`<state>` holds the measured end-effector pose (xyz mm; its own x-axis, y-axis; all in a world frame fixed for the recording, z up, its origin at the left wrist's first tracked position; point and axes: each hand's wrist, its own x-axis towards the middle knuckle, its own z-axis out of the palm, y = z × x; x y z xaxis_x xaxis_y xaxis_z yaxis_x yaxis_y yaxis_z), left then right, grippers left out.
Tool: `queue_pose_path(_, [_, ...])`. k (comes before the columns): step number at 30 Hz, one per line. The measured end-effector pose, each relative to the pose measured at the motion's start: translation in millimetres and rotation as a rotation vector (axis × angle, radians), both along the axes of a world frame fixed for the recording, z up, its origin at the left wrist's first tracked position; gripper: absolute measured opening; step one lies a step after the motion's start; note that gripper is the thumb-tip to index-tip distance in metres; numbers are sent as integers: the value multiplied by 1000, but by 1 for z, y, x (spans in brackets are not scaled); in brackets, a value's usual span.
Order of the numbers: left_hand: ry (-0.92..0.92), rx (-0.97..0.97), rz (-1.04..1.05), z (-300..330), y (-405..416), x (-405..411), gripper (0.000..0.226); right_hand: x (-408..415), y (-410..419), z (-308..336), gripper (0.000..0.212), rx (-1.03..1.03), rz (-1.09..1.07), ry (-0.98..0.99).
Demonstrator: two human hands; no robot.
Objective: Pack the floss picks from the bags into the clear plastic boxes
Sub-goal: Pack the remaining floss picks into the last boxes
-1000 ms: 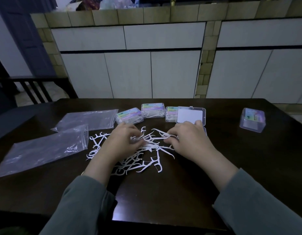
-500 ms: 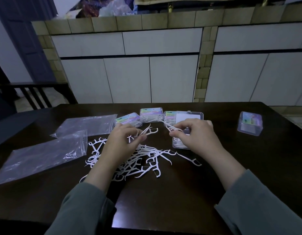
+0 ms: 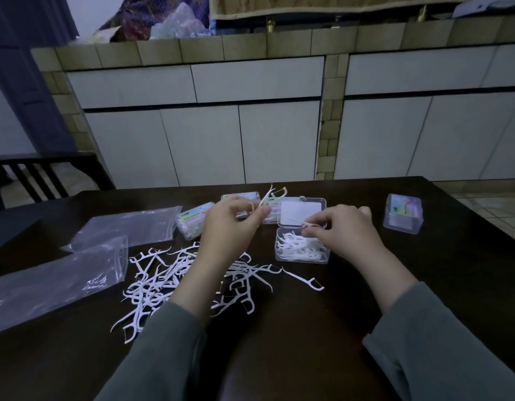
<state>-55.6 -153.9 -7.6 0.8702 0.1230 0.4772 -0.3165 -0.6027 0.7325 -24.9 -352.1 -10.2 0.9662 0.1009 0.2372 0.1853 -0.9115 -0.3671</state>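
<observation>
A loose heap of white floss picks (image 3: 163, 282) lies on the dark table, partly under my left forearm. My left hand (image 3: 231, 227) is raised above the heap and pinches a few floss picks (image 3: 269, 195) that stick up from its fingers. An open clear plastic box (image 3: 301, 251) holds several picks, its lid (image 3: 301, 211) tipped back. My right hand (image 3: 341, 231) hovers over the box's far edge and pinches a pick (image 3: 309, 225) there. One single pick (image 3: 304, 279) lies just in front of the box.
Two flat clear bags (image 3: 56, 280) (image 3: 126, 225) lie at the left. Closed filled boxes (image 3: 191, 219) (image 3: 240, 196) stand behind my left hand. Another closed box (image 3: 403, 214) stands at the right. White cabinets rise beyond the table's far edge.
Both hands rose from the heap with picks. My right hand moved to the open box, which now shows in front of it; my left hand lifted its picks higher.
</observation>
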Motion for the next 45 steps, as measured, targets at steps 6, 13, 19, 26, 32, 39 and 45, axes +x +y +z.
queue_pose_path(6, [67, -196, -88, 5, -34, 22, 19, 3, -6, -1, 41, -40, 24, 61])
queue_pose_path(13, [120, -182, -71, -12, -38, 23, 18, 2, -21, -4, 58, 24, 37, 86])
queue_pose_path(19, [15, -124, -123, -14, -42, 18, 17, -2, -26, -4, 86, -49, 72, 233])
queue_pose_path(26, [51, 709, -81, -16, -48, 25, 27, -4, -31, -6, 79, 27, 107, 312])
queue_pose_path(32, [165, 560, -114, -13, -42, 21, 34, -1, -33, -11, 76, 74, 116, 308])
queue_pose_path(39, [263, 575, -210, -13, -40, 24, 17, 1, -33, -15, 77, 96, 111, 309])
queue_pose_path(45, [276, 678, -198, -9, -38, 26, 18, 1, -34, -17, 79, 115, 124, 317])
